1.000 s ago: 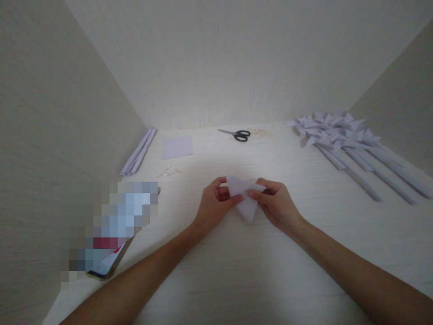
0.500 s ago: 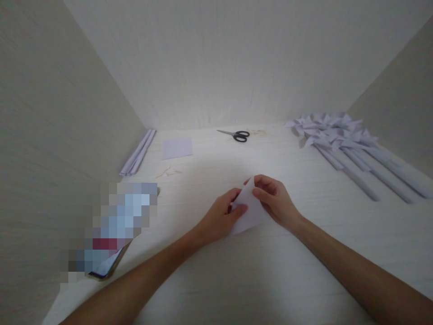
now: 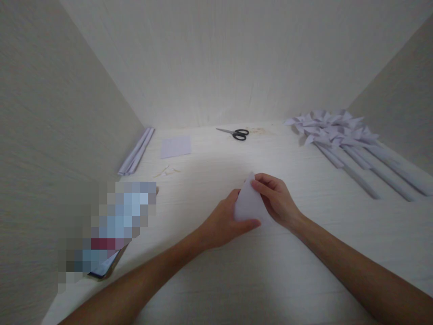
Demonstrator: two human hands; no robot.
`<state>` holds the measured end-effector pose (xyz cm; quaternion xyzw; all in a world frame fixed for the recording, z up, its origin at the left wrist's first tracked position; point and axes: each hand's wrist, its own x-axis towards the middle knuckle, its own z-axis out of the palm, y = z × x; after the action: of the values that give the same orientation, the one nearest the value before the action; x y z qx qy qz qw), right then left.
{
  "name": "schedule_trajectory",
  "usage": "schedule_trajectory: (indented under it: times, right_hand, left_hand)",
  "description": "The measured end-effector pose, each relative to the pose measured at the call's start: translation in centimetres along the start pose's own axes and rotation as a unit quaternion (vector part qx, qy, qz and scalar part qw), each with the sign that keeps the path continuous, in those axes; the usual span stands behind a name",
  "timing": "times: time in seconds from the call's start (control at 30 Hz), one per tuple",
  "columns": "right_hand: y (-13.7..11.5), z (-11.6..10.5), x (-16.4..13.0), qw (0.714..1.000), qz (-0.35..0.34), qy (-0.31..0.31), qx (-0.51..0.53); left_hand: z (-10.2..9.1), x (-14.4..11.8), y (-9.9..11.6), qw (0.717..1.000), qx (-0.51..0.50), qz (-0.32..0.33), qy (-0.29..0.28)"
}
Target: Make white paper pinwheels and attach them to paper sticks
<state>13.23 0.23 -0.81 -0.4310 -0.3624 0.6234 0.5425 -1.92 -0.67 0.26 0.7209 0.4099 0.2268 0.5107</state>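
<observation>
Between my hands, in the middle of the view, is a pale lilac-white sheet of paper [image 3: 248,203], folded to a point at its top. My left hand [image 3: 232,221] grips its left and lower side, the thumb stretched along the lower part and the fingers behind. Near the upper tip, my right hand [image 3: 275,196] pinches the paper between thumb and fingers. The paper's far side and the fingertips behind it are hidden.
Black-handled scissors [image 3: 239,134] lie at the back. A square paper sheet [image 3: 176,147] and rolled paper sticks [image 3: 137,151] are at the back left, thin scraps [image 3: 167,170] nearer. A phone [image 3: 108,266], mostly blurred out, is at left. Several paper pinwheels [image 3: 334,128] lie at right.
My left thumb has moved down and right across the paper, now lying along its lower part. My right hand keeps its pinch near the tip.
</observation>
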Motion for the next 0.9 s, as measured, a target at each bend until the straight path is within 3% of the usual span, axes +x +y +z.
schedule_trajectory:
  times: [0.17,0.4,0.5,0.63,0.9]
  right_hand:
    - [0.3,0.1,0.0,0.999,-0.015,-0.005,-0.047]
    - [0.3,0.5,-0.6,0.981,-0.111,0.048,-0.149]
    - [0.2,0.5,-0.9,0.974,-0.093,0.000,-0.208]
    - [0.1,0.5,-1.1,0.978,-0.057,-0.057,-0.191]
    - [-0.1,0.7,-1.4,0.989,-0.027,-0.063,-0.131]
  left_hand:
    - [0.2,0.0,0.2,1.000,0.004,-0.020,0.007]
    - [0.6,0.3,-0.1,0.994,-0.068,-0.026,0.081]
    - [0.5,0.4,-0.4,0.994,-0.031,-0.011,0.108]
    - [0.1,0.3,-0.6,0.991,0.061,0.008,0.119]
    - [-0.2,-0.1,-0.8,0.976,0.193,0.052,0.083]
